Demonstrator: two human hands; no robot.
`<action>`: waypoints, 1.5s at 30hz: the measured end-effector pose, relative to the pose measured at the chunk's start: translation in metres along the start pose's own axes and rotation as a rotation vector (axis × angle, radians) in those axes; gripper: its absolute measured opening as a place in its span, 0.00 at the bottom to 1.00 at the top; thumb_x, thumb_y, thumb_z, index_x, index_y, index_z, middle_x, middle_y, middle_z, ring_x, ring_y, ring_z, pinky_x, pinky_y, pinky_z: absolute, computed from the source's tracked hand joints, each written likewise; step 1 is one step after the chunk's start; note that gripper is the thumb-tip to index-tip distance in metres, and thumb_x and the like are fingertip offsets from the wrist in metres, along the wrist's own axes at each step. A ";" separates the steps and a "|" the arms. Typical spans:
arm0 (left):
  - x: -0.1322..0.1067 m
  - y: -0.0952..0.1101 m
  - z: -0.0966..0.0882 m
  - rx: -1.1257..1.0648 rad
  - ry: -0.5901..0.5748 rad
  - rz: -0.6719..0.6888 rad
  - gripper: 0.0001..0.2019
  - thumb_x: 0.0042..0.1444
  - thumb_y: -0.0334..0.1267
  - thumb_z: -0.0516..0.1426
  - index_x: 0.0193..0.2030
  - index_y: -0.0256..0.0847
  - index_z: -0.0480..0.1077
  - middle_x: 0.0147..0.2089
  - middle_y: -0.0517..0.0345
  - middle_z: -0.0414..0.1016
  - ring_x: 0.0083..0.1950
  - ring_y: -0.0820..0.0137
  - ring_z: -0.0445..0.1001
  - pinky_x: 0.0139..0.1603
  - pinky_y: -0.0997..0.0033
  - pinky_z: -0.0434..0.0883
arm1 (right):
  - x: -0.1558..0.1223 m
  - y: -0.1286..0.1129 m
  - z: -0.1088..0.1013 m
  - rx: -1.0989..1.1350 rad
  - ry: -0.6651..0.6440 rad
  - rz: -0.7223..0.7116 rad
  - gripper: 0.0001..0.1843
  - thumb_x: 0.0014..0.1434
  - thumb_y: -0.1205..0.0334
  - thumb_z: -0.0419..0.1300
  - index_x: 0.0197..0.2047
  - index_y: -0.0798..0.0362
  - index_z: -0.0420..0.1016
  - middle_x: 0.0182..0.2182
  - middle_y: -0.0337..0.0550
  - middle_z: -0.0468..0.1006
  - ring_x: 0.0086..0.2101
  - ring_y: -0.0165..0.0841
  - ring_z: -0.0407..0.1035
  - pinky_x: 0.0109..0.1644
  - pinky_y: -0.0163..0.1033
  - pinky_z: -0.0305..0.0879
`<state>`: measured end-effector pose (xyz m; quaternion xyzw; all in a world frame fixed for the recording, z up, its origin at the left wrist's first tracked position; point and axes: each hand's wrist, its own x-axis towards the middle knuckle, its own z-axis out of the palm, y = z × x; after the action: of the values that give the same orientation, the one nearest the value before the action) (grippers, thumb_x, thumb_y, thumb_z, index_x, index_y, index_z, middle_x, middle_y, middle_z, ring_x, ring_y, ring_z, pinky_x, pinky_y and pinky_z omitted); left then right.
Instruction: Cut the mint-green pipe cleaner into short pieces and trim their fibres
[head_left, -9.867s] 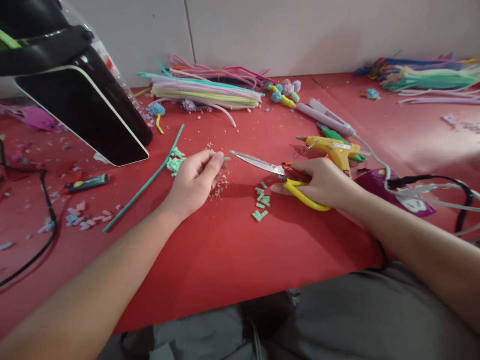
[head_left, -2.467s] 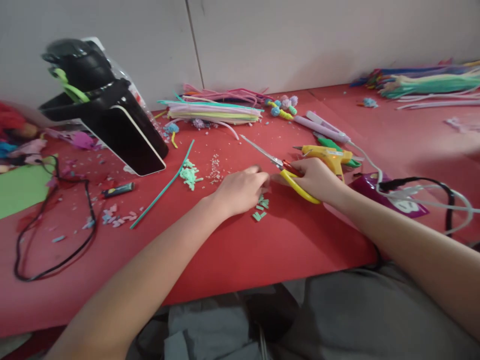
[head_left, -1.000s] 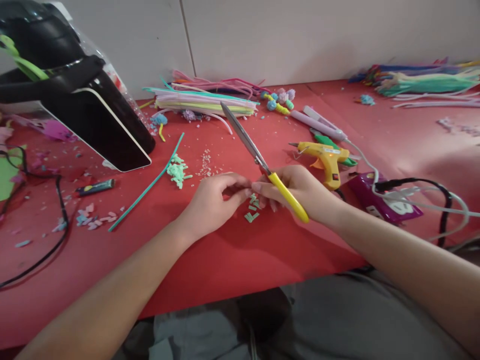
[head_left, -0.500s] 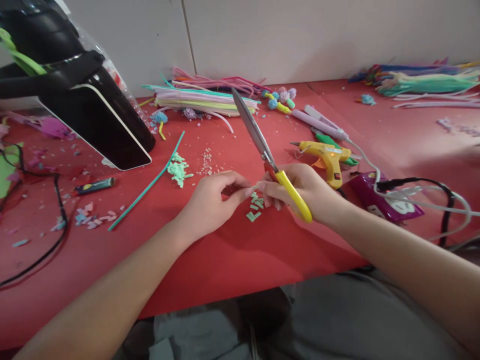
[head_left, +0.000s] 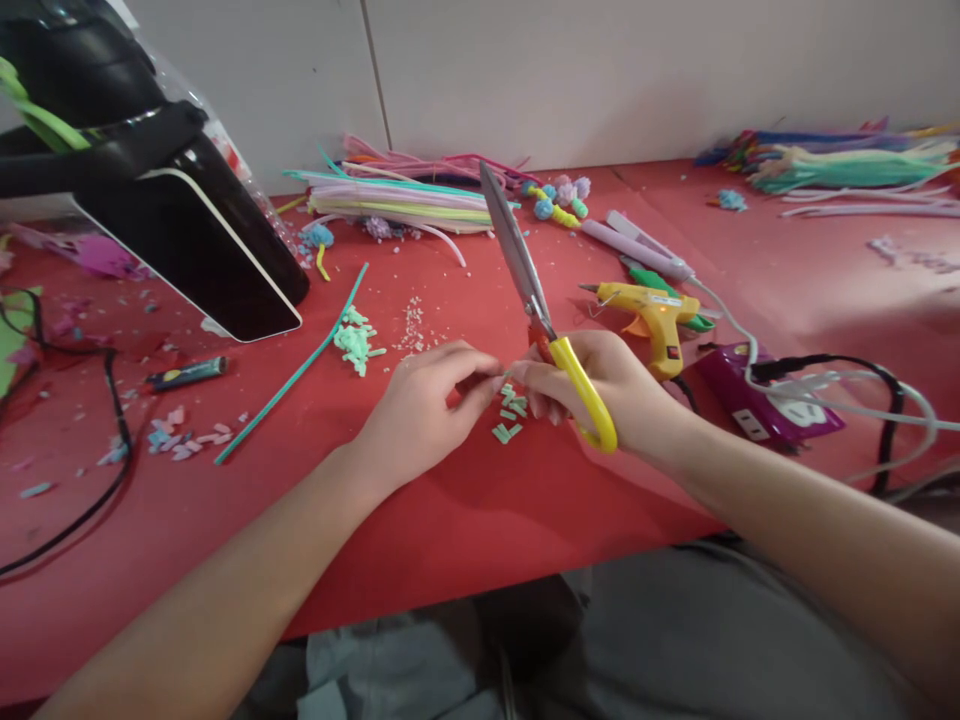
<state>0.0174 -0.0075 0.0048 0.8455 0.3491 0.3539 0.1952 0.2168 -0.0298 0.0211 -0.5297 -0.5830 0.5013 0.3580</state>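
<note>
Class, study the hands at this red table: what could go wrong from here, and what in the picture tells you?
1. The right hand holds the scissors while working close to the left hand, so a slip might cause a nick.
2. The yellow glue gun, with its orange light on, lies near the right hand; if hot, it might burn skin.
3. Loose green pieces lie right by both hands and could get brushed away.

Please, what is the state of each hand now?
Left hand: pinched closed; whether it holds something cannot be told.
Right hand: closed, holding scissors.
</note>
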 end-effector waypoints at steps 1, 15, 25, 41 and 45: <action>0.000 -0.001 0.000 0.011 0.018 0.008 0.03 0.65 0.34 0.59 0.40 0.40 0.76 0.39 0.57 0.81 0.39 0.72 0.78 0.42 0.73 0.73 | 0.000 -0.001 0.000 -0.002 0.009 -0.002 0.19 0.58 0.52 0.67 0.22 0.53 0.71 0.17 0.39 0.73 0.19 0.26 0.65 0.24 0.34 0.60; 0.000 0.001 -0.001 0.046 0.076 0.028 0.03 0.64 0.33 0.61 0.39 0.40 0.76 0.37 0.59 0.81 0.38 0.73 0.78 0.43 0.74 0.73 | -0.001 -0.001 0.000 0.002 0.011 -0.004 0.19 0.58 0.53 0.67 0.21 0.52 0.71 0.17 0.39 0.72 0.19 0.26 0.65 0.24 0.34 0.60; -0.001 -0.002 0.002 0.037 0.124 0.108 0.02 0.62 0.30 0.62 0.38 0.39 0.76 0.36 0.59 0.81 0.37 0.74 0.78 0.40 0.76 0.72 | -0.003 0.000 0.001 0.001 0.006 -0.025 0.21 0.60 0.55 0.66 0.20 0.51 0.69 0.16 0.39 0.70 0.18 0.26 0.63 0.23 0.35 0.57; 0.005 -0.007 -0.005 -0.288 0.062 -0.241 0.06 0.62 0.35 0.60 0.33 0.39 0.72 0.29 0.61 0.76 0.29 0.75 0.72 0.30 0.75 0.68 | 0.002 0.003 -0.009 -0.210 0.027 -0.013 0.24 0.54 0.42 0.69 0.26 0.52 0.66 0.19 0.33 0.61 0.21 0.25 0.53 0.24 0.36 0.48; 0.010 -0.022 -0.014 -0.373 0.147 -0.392 0.08 0.60 0.36 0.60 0.29 0.39 0.71 0.24 0.61 0.70 0.25 0.75 0.67 0.27 0.74 0.65 | 0.009 0.018 -0.027 -0.563 0.212 -0.080 0.32 0.48 0.36 0.69 0.21 0.50 0.56 0.19 0.32 0.52 0.23 0.25 0.46 0.25 0.38 0.44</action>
<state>0.0021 0.0152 0.0063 0.6832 0.4481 0.4280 0.3863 0.2453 -0.0167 0.0091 -0.6339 -0.6790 0.2475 0.2754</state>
